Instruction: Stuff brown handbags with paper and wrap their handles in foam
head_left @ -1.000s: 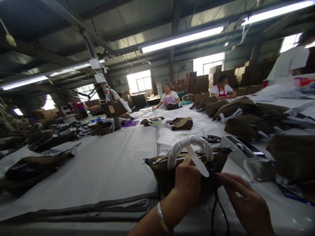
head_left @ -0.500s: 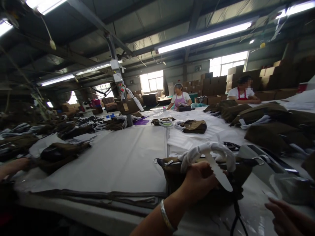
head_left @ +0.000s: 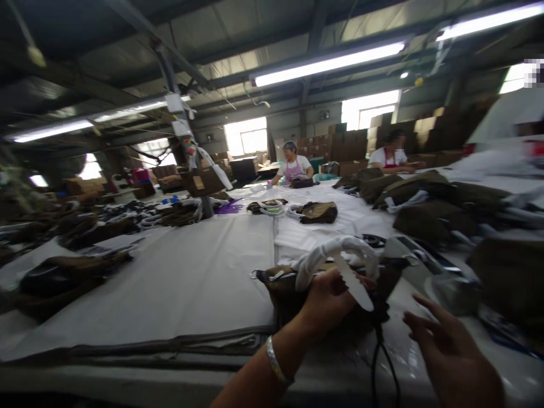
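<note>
A dark olive handbag (head_left: 280, 294) stands on the table's near edge, its handle (head_left: 317, 255) wrapped in white padding. My left hand (head_left: 327, 297), with a silver bangle at the wrist, is closed on the bag's top beside the handle; its fingertips are partly hidden. A white toothed plastic strip (head_left: 356, 283) slants down in front of those fingers. Below it hangs a black cord (head_left: 376, 357). To the right of the bag, my right hand (head_left: 454, 351) is apart from it, fingers spread, with nothing visible in them.
More olive bags lie piled at right (head_left: 425, 224), with another bag (head_left: 63, 280) at left. A translucent container (head_left: 453, 292) is beyond my right hand. White sheeting (head_left: 212, 272) covers the table. Two people (head_left: 293, 167) sit across it; a post (head_left: 204, 207) rises beyond the sheeting.
The view has swung right, shifting the scene leftward. My right hand has come further into view with its fingers spread. My left hand keeps its hold on the handbag.
</note>
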Motion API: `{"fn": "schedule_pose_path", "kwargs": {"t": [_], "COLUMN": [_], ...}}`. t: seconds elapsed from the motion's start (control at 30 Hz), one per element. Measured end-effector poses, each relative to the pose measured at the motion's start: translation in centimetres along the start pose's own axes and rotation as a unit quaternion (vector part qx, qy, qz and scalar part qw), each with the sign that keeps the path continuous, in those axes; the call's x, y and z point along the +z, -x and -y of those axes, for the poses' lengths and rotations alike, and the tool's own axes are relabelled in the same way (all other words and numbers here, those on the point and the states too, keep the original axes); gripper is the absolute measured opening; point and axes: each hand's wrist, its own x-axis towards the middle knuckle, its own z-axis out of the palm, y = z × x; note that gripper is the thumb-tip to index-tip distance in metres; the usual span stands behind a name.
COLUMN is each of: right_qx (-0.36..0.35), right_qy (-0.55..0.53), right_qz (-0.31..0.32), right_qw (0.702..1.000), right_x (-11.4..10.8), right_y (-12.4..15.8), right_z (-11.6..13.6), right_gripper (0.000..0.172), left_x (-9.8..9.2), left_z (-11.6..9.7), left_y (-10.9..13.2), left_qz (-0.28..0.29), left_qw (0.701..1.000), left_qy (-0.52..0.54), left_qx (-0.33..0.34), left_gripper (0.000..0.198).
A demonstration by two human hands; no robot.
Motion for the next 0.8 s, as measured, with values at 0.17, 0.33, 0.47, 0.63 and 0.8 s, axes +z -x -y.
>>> {"fn": "schedule_pose_path", "kwargs": {"t": [0.17,0.33,0.47,0.63,0.8], "right_qx": [-0.004,-0.011,-0.013,-0.048,-0.048], "right_qy": [-0.051,-0.062,-0.065,-0.057,-0.047], "right_qz": [-0.003,0.026,0.044,0.077,0.069], "right_qw": [0.999,0.998,0.997,0.994,0.995], "right_x": [0.2,0.3,0.6,1.0,1.3], "right_y": [0.5,0.8,1.1,1.0,1.0], "right_z": [2.3,2.1,2.5,2.6,1.8], "right_gripper": [0.048,0.038,0.028,0.021,0.025], "left_x": [-0.4,-0.6,-0.5,-0.6,-0.7], "left_z": [-0.5,-0.2,-0.1,0.0,0.5], "left_y": [0.0,0.0,0.0,0.1,0.3], "left_qz": [-0.009,-0.005,-0.025,-0.064,-0.063], "left_qw": [0.998,0.998,0.997,0.994,0.993], "left_qy": [-0.010,-0.006,-0.019,-0.068,-0.094], "left_qx": [-0.054,-0.060,-0.066,-0.050,-0.047], "left_gripper": [0.021,0.018,0.019,0.025,0.022]}}
